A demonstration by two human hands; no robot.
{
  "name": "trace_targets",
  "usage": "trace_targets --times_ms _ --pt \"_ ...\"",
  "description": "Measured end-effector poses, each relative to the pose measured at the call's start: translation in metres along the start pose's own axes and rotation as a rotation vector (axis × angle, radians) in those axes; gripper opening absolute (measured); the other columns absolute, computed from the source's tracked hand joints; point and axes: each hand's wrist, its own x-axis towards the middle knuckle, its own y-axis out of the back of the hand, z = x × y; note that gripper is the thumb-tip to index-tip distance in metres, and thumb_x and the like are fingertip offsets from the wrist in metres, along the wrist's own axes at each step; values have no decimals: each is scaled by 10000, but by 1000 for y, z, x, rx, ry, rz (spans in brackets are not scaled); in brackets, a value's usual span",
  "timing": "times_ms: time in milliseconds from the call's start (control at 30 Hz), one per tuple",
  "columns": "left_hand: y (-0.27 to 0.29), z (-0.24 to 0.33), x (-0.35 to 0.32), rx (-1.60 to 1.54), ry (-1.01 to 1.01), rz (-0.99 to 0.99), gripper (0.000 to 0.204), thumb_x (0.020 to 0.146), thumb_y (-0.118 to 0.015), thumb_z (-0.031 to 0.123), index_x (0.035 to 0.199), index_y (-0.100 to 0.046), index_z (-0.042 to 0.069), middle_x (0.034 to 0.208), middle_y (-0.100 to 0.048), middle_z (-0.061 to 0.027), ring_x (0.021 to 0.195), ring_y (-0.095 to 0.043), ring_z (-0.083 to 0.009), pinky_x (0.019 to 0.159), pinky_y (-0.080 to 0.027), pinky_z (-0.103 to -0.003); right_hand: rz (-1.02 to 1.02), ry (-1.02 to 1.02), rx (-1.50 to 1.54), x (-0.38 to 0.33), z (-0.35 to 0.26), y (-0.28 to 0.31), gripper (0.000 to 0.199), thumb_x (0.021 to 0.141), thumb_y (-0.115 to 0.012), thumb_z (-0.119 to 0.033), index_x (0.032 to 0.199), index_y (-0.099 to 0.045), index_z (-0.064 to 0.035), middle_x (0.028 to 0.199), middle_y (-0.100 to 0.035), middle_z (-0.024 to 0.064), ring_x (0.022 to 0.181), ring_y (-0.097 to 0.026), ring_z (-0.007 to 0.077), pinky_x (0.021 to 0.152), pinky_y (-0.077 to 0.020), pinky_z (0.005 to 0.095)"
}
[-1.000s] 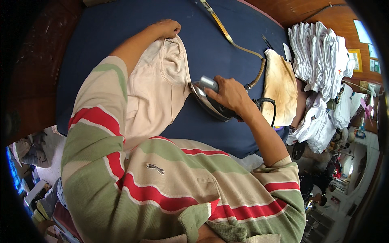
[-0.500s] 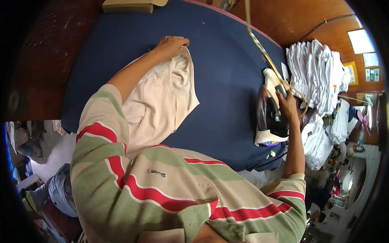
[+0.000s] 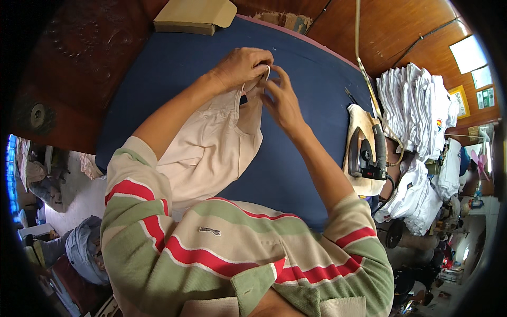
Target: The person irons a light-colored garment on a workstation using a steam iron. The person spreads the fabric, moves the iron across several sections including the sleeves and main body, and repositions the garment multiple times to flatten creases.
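Observation:
A cream sleeveless garment (image 3: 208,145) lies partly bunched on the dark blue table cover (image 3: 301,158). At its upper end, my left hand (image 3: 244,67) is closed on the edge near a strap or armhole. My right hand (image 3: 282,100) pinches the same edge just to the right, so a bit of the cloth is lifted between both hands. To the right, an iron (image 3: 365,156) with a dark handle rests on a folded beige cloth (image 3: 359,119), with neither hand on it.
A cardboard box (image 3: 193,16) sits at the far left table edge. The iron's cord (image 3: 364,74) hangs down at the right. Beyond it stand piled white shirts (image 3: 414,111) and white bundles (image 3: 414,193). Wooden panels (image 3: 79,90) border the table.
My right hand has let go of the iron, which now rests on the beige cloth, and has moved left to the garment. The garment's upper edge is lifted and gathered.

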Motion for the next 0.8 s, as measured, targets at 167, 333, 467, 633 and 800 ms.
trace_targets --times_ms 167,333,467,633,800 --pt "36 -7 -33 400 -98 124 270 819 -553 99 1086 -567 133 1078 -598 -48 871 -620 -245 760 -497 -356 -100 84 -335 61 -8 9 161 757 -566 -38 901 -623 -83 881 -577 100 812 -617 301 687 -510 377" --pt "45 20 -62 718 -93 307 434 821 -513 61 1228 -532 210 1263 -504 -51 1009 -586 -268 837 -483 -377 -75 302 -566 110 -71 41 138 773 -546 -84 892 -615 -82 884 -584 97 812 -628 296 665 -521 388" --pt "53 27 -92 739 46 420 454 805 -528 44 1234 -528 191 1312 -466 -65 1056 -570 -283 863 -479 -380 18 385 -634 133 -96 64 151 759 -561 -90 897 -622 -73 920 -606 108 822 -631 292 661 -522 400" --pt "82 48 -139 678 41 400 355 775 -561 21 1115 -601 116 1209 -550 -85 1041 -584 -269 844 -478 -368 27 379 -589 135 -126 89 149 738 -563 -47 878 -612 -57 871 -580 115 802 -607 306 681 -506 394" --pt "161 23 -198 594 523 585 241 917 -466 92 1089 -628 45 1117 -625 -108 997 -608 -264 870 -455 -349 -115 317 -561 102 -140 59 187 738 -557 -100 898 -655 -92 825 -658 99 763 -637 293 639 -510 380"
